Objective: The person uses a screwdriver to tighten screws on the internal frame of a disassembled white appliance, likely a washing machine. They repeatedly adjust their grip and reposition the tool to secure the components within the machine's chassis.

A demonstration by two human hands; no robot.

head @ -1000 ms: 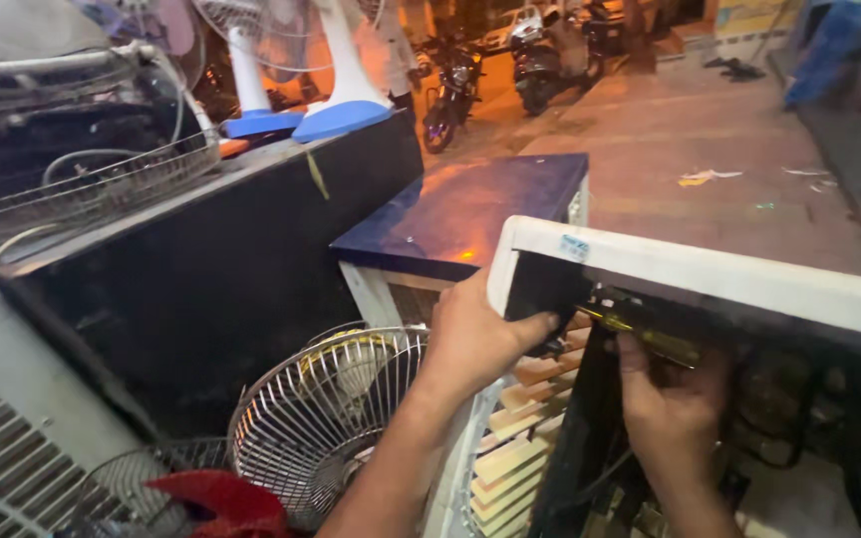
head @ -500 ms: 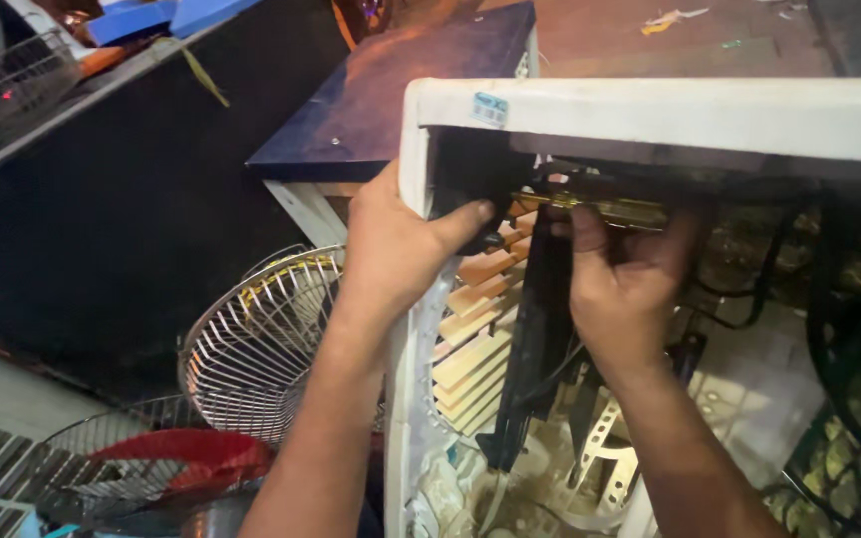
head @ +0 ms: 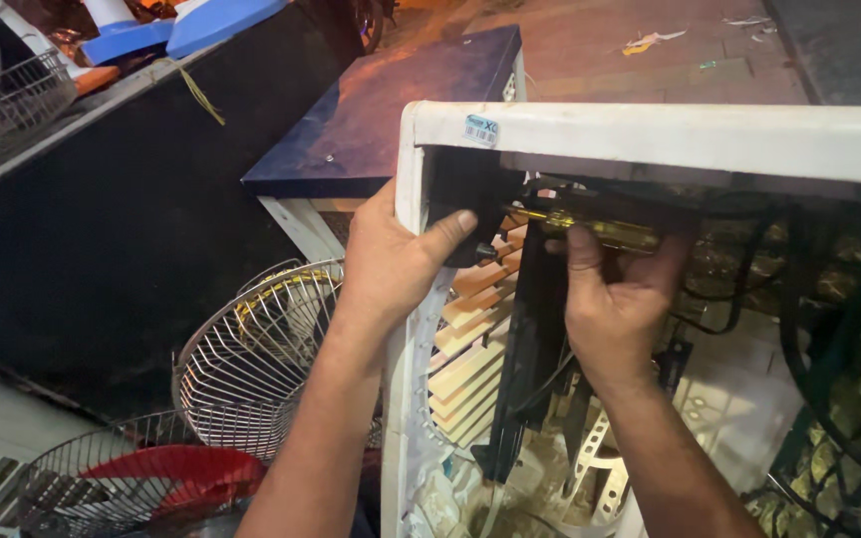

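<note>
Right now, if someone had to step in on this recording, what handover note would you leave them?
Left hand: grips the left front edge of the white cooler casing, thumb hooked inside the opening.
Right hand: inside the casing, holding a yellow-handled screwdriver that lies level under the top panel, tip pointing left toward a small black knob.
Black upright bracket stands between the hands, in front of the slatted louvres.
Done: cannot tell whether any screw is out.
Left: tool is at the fastening.
Nearby: wire fan guard at left.
</note>
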